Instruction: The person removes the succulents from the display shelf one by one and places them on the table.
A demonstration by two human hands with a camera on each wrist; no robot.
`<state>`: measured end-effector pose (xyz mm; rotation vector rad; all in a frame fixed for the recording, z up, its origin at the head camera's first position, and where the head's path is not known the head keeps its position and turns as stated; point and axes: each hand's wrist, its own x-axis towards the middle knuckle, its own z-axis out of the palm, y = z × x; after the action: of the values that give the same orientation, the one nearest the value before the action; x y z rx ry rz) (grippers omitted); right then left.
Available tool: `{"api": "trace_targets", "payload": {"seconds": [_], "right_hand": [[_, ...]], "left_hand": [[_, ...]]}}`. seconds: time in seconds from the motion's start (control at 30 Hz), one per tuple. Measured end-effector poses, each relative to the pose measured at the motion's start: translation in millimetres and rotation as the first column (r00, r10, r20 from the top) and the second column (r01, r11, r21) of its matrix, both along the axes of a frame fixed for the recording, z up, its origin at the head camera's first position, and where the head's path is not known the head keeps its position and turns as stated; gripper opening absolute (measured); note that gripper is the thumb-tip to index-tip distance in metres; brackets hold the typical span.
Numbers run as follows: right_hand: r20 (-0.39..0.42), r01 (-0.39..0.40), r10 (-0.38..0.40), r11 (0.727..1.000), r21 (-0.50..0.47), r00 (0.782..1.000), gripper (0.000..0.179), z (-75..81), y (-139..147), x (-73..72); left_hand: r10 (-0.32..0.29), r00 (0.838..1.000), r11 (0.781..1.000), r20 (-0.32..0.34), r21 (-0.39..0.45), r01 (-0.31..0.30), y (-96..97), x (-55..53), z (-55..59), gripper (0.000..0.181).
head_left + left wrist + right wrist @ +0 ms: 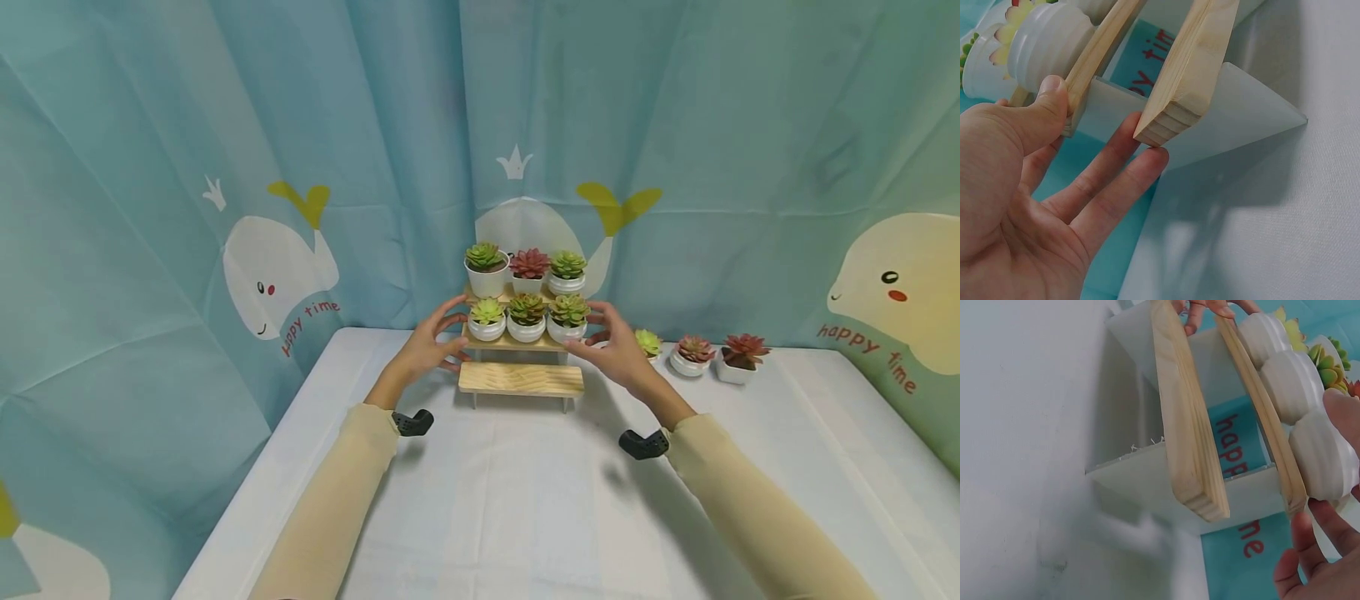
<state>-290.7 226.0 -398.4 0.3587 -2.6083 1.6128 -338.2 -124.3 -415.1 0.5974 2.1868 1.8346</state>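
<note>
A three-step plant stand with light wood boards (521, 378) and pale side panels stands at the back of the table. White-potted succulents fill its upper two steps, including a red one (529, 263) on top and a dark green one (527, 310) on the middle step. My left hand (426, 343) grips the left end of the middle board, thumb on its edge, with other fingertips at the bottom board's end (1175, 120). My right hand (617, 348) is round the middle board's right end; its fingertips meet the board's corner and its thumb overlaps the rightmost pot (1319, 456).
On the table to the right of the stand are a light green succulent (648, 342), a pinkish one (693, 353) and a dark red one (741, 358). A blue curtain (405, 150) with whale prints hangs behind the white tablecloth (510, 500).
</note>
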Motion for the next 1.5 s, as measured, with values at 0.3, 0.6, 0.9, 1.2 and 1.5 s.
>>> {"api": "trace_targets", "payload": {"seconds": [0.3, 0.6, 0.9, 1.2, 1.5], "right_hand": [[-0.014, 0.044, -0.044, 0.999, 0.020, 0.999, 0.086, -1.4, -6.6, -1.7], [-0.015, 0.075, -0.075, 0.997, 0.001, 0.997, 0.082, -0.6, -9.2, -3.2], [-0.008, 0.079, -0.079, 0.997, -0.001, 0.997, 0.080, -0.8, -9.0, -4.7], [0.002, 0.071, -0.071, 0.998, -0.002, 0.998, 0.083, 0.2, -9.0, -3.8], [-0.006, 0.078, -0.078, 0.997, 0.007, 0.997, 0.081, 0.7, -9.3, -2.7]], "left_hand": [[-0.006, 1.000, 1.000, 0.006, 0.013, 0.006, -1.0, -0.1, -0.2, 0.075], [-0.007, 1.000, 1.000, -0.003, 0.008, 0.007, -0.4, -0.5, -0.1, 0.076], [-0.007, 1.000, 1.000, 0.002, 0.011, 0.007, 0.1, -0.6, -0.4, 0.076], [-0.014, 1.000, 1.000, 0.009, 0.023, 0.014, 0.3, 0.2, 0.7, 0.076], [-0.014, 1.000, 1.000, 0.008, 0.019, 0.014, -0.1, 1.6, 1.1, 0.076]]}}
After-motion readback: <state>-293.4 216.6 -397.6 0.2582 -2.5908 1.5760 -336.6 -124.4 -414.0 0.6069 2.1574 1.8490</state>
